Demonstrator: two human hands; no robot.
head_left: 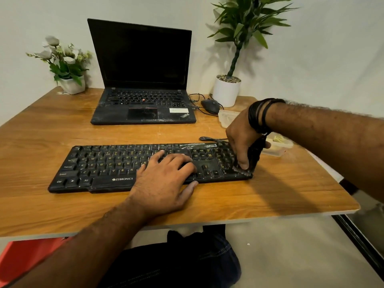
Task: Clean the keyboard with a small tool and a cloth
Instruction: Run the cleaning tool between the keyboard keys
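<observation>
A dusty black keyboard lies across the wooden table. My left hand rests flat on its right-middle keys, fingers spread and thumb over the front edge. My right hand grips a small dark brush at the keyboard's right end. The bristles touch the number pad near the front right corner. Most of the brush handle is hidden by my fingers. No cloth can be made out.
A dusty open black laptop stands behind the keyboard. A mouse and its cable lie to the laptop's right. Clear plastic containers sit by my right hand. A white flower pot and a potted plant stand at the back corners.
</observation>
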